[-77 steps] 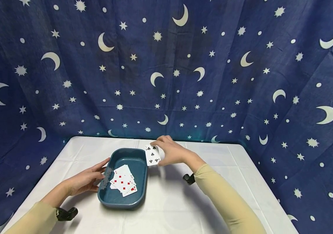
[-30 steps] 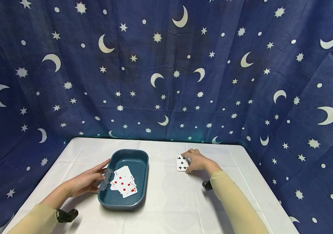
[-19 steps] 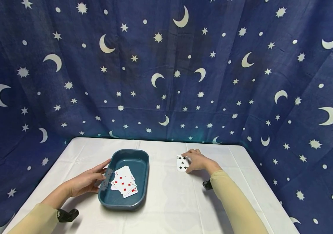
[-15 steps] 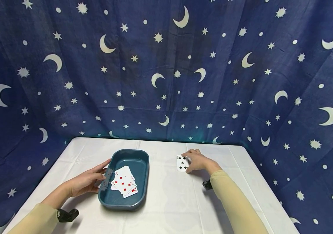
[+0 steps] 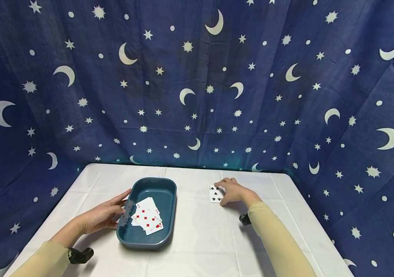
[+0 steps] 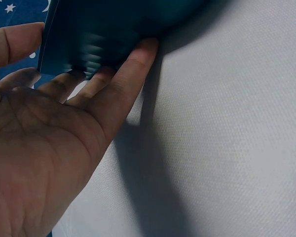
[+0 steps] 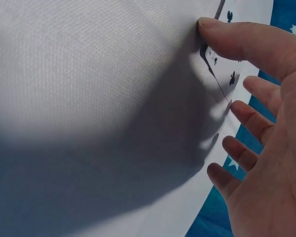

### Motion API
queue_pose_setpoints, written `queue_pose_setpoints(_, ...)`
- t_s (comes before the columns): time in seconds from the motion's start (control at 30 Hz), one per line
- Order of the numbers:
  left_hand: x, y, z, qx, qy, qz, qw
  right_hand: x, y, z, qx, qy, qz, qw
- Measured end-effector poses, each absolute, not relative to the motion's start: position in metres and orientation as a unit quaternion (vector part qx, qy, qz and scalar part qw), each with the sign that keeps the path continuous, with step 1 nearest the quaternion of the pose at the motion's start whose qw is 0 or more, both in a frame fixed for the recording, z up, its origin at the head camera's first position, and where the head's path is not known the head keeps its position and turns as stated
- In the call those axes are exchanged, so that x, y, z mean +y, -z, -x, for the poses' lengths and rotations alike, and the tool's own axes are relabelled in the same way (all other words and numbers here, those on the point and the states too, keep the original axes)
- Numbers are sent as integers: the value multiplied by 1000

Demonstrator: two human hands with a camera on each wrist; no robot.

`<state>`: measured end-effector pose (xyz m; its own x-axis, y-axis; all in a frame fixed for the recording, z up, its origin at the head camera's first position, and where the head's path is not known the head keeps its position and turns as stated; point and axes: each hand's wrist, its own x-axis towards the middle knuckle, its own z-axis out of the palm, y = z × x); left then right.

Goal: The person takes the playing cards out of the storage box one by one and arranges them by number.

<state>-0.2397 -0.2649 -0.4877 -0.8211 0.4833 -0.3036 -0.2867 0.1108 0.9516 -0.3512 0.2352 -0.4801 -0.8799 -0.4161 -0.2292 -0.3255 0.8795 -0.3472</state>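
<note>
We've got a blue tray (image 5: 158, 195) on a white-covered table (image 5: 200, 234); all places here are rel. to the tray as the head cam sees it.

L hand (image 5: 103, 215) is at the tray's L side, fingers mostly extended & touching the outer wall, thumb up by the rim; we see contact there, w/ the hand unclasped. In the L wrist cam the little finger reaches low on the wall, near the tabletop.

R hand (image 5: 233, 191) is well to the R of the tray. We see it gripping a clubs card (image 5: 214, 195) btwn thumb & fingers: thumb at the near edge, index at the far edge. Card's face up at the tabletop, black pips showing, part hidden by the hand. Can't tell if it's fully flat; the R wrist cam shows a dark gap along one edge.

Inside the tray, approx. mid-floor, is a loose card pile (image 5: 147, 217), overlapping & fanned, red diamond pips on the top one.

Tan sleeves (image 5: 280, 242) cover both forearms, w/ black wrist mounts (image 5: 80, 255) nr the cuffs. Behind the tray & table hangs a navy curtain (image 5: 169, 119) w/ pale moons, stars & dots.
</note>
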Motion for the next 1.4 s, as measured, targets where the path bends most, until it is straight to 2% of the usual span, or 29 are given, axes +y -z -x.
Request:
queue_pose_setpoints(0.2,-265,488,240,685,-663,-71,293,239,480,349,956,156,199,148)
queue_pose_setpoints(0.8,-265,489,240,691,-657,-74,293,233,470,351,951,177,236,86)
queue_pose_setpoints(1.4,-264,487,240,693,-657,-67,289,156,430,327,909,195,368,30)
